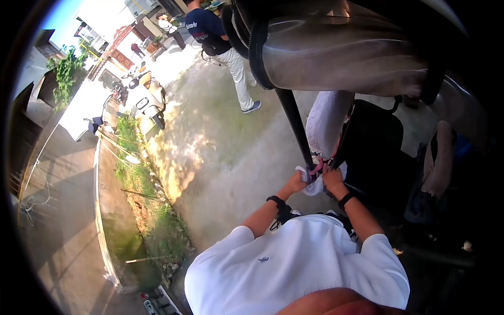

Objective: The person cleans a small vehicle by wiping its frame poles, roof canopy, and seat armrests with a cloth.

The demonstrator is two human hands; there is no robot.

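Observation:
My left hand [296,181] is closed on the edge of a bunched white cloth [314,188] beside the foot of a black pole [295,128]. Close to its right, my right hand [333,178] has its fingers bent at the cloth's other side, near a pink strap [317,166] and a dark bar. What lies in the right fingers is too small to make out. Just above both hands stands a pale quilted pad [324,122]. Each wrist wears a black band.
A clear plastic canopy [341,58] with a black zip edge hangs overhead, above a black seat [375,126]. A pinkish cloth [440,160] hangs at right. Ahead stands a person in white trousers [234,73]. Scooters [148,102] and a weedy strip [152,210] lie left.

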